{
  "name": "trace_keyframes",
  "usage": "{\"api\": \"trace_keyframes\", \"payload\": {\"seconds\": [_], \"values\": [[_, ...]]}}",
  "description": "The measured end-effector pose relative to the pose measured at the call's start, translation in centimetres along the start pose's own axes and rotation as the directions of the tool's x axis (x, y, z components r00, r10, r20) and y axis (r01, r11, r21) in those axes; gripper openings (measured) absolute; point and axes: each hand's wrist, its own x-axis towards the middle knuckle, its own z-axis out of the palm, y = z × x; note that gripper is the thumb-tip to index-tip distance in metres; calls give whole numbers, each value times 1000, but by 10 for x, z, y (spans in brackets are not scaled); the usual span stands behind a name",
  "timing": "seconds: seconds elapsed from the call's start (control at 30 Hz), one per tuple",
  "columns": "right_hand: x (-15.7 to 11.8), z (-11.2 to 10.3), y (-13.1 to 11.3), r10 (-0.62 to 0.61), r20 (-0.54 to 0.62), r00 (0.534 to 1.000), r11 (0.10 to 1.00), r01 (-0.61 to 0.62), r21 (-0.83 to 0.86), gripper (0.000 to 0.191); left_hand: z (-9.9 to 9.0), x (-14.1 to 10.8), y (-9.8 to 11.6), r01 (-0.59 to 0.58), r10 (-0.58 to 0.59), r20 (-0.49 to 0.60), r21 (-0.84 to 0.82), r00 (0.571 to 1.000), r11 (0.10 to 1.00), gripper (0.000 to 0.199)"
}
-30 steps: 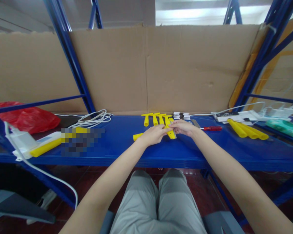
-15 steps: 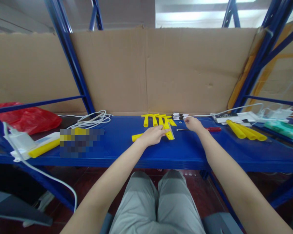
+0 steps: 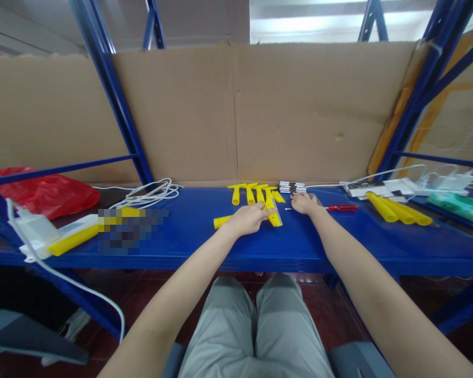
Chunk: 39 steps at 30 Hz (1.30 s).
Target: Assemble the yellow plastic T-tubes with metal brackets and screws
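Note:
My left hand (image 3: 249, 219) is closed on a yellow T-shaped tool with a pale blade edge (image 3: 274, 214), which lies on the blue table (image 3: 197, 236). A yellow tube (image 3: 220, 222) lies beside that hand. Several yellow T-shaped pieces (image 3: 250, 193) form a row behind it. My right hand (image 3: 302, 203) rests low over the table near small screws or bits too small to make out, its fingertips together; what they hold, if anything, is hidden. Just behind it are small black-and-white pieces (image 3: 292, 187). A red-handled screwdriver (image 3: 342, 208) lies partly under my right hand.
At the right lie yellow tubes (image 3: 398, 210) and a white power strip (image 3: 405, 187). On the left are coiled white cables (image 3: 153, 194), a red plastic bag (image 3: 47, 194), a white adapter (image 3: 37, 223) and a blurred patch. Cardboard (image 3: 173, 115) stands behind the table.
My right hand has shifted slightly left and lowered toward the table, its fingers now reaching further forward. My left hand and the yellow tool stay about where they were.

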Motion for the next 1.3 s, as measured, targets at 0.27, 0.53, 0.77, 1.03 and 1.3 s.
{"api": "trace_keyframes", "payload": {"seconds": [0.27, 0.53, 0.77, 1.03, 1.3], "values": [[0, 0, 2, 33, 6, 999, 999, -33, -13, 51, 1, 0, -1, 1, -1, -12, 5, 1000, 1000, 46], [-12, -12, -7, 62, 9, 998, 997, -61, -55, 50, 3, 0, -2, 20, -20, -14, 20, 1000, 1000, 45], [-13, -14, -9, 63, 2, 998, 997, -62, -48, 44, 3, 1, -3, 51, -51, -21, 8, 998, 999, 46], [-12, -19, -12, 212, -24, 977, 968, -207, 142, 25, 4, 1, -5, 50, -51, -36, -13, 998, 999, 45], [-9, -19, -8, 231, -22, 973, 834, -187, 519, 3, 5, 2, -5, 39, -40, -43, -21, 998, 999, 45]]}}
